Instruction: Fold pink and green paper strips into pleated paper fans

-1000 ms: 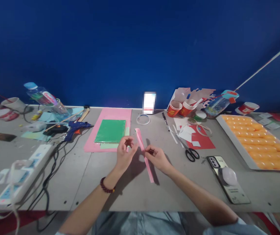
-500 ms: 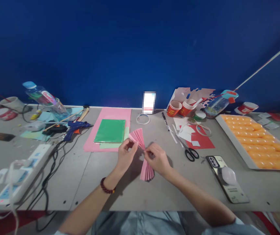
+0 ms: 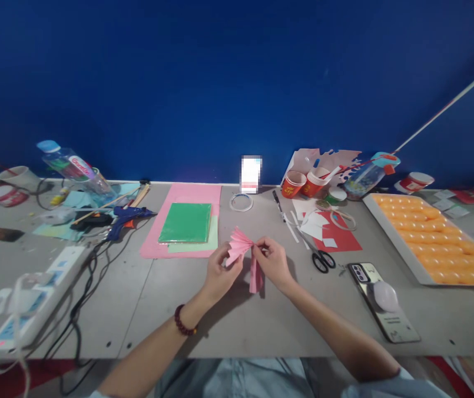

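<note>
A pleated pink paper fan (image 3: 239, 245) is held between my two hands above the table. My left hand (image 3: 224, 271) is closed on the spread upper-left half, thumb in front and fingers behind. Pinched at the narrow middle of the folds, my right hand (image 3: 273, 262) keeps the pleats together. The other half of the paper hangs down below the right fingertips, its folds lying close together. Behind my left hand lie a green paper pack (image 3: 185, 222) and a large pink sheet (image 3: 149, 243).
Scissors (image 3: 324, 261) and paper scraps lie right of my hands, with a phone (image 3: 384, 301) nearer the edge. An orange-filled tray (image 3: 440, 237) stands far right. A blue glue gun (image 3: 125, 220), cables and a power strip (image 3: 38, 298) occupy the left.
The upper half of the pink paper has swung down to the left and fanned wider. My left hand has shifted right and lower; my right hand still pinches the middle.
</note>
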`<state>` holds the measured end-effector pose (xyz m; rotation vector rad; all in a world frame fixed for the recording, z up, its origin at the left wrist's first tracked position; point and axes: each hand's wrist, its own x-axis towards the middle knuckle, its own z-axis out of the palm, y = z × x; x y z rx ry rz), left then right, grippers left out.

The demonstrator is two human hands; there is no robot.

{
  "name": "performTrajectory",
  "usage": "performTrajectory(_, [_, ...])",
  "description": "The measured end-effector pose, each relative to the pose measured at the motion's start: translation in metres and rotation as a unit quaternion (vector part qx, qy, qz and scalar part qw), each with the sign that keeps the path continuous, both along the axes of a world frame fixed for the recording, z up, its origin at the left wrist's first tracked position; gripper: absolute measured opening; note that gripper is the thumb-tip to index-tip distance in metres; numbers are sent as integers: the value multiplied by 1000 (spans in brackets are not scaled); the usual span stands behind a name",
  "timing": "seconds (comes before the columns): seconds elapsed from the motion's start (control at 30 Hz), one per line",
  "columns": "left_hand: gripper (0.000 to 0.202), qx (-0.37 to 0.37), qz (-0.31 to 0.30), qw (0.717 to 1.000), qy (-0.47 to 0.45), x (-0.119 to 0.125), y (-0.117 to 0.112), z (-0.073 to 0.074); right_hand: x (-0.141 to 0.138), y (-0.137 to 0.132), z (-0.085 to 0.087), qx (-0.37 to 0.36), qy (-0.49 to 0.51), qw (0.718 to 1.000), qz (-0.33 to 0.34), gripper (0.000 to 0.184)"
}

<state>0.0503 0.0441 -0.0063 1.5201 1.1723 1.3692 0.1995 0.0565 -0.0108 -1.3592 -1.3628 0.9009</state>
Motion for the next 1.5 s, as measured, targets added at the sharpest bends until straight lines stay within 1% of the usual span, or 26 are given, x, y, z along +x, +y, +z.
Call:
performTrajectory(0.1, [4,68,-17,997,33,1,-2,0,1,3,-1,-35,64,997,26,13])
performTrajectory(0.17, [14,101,-35,994,38,-1,-3,2,1,5,-1,-66,128,988,60,18])
performTrajectory(0.2, [20,108,-42,993,35,-2,-3,3,1,5,-1,-88,169,979,77,20])
performTrajectory(0.27, [24,111,-42,993,25,-4,-3,5,2,6,0,-144,260,948,118,24])
performTrajectory(0.33, [21,92,-31,995,12,-5,-2,4,4,5,-1,-203,342,901,172,26])
performTrajectory(0.4, [18,51,-22,998,-9,-5,-1,3,6,4,-2,-245,397,852,237,29])
performTrajectory(0.47, [16,5,-13,999,-45,-5,0,2,8,4,-2,-265,431,812,292,34])
performTrajectory(0.53, [17,-38,-16,996,-84,-5,2,1,9,4,-2,-270,449,789,321,37])
performTrajectory(0.57, [18,-58,-22,993,-102,-4,3,1,10,3,-3,-272,450,786,325,37])
performTrajectory(0.73, [23,-147,-82,975,-146,-4,8,4,6,2,-7,-313,393,809,307,37])
performTrajectory(0.83, [26,-170,-81,970,-152,-3,11,6,3,2,-9,-324,362,822,298,39])
performTrajectory(0.9, [25,-181,-83,966,-164,-3,12,6,2,2,-8,-316,341,839,282,38])
performTrajectory(1.03, [23,-199,-72,961,-181,-5,15,5,3,3,1,-265,305,885,231,34])
performTrajectory(1.1, [23,-196,-54,963,-178,-7,17,3,3,5,5,-251,267,906,214,33])
performTrajectory(1.17, [24,-200,-43,964,-171,-8,18,2,3,6,6,-236,216,923,212,33])
performTrajectory(1.27, [28,-214,-39,964,-156,-8,19,3,2,6,4,-171,135,954,205,28])
performTrajectory(1.33, [29,-214,-35,964,-152,-7,19,4,0,4,3,-113,73,974,181,26])
performTrajectory(1.4, [30,-210,-28,965,-152,-7,20,5,-1,3,2,-64,12,986,155,23])
performTrajectory(1.5, [31,-214,-18,964,-155,-6,21,2,-1,2,2,-8,-67,989,134,14])
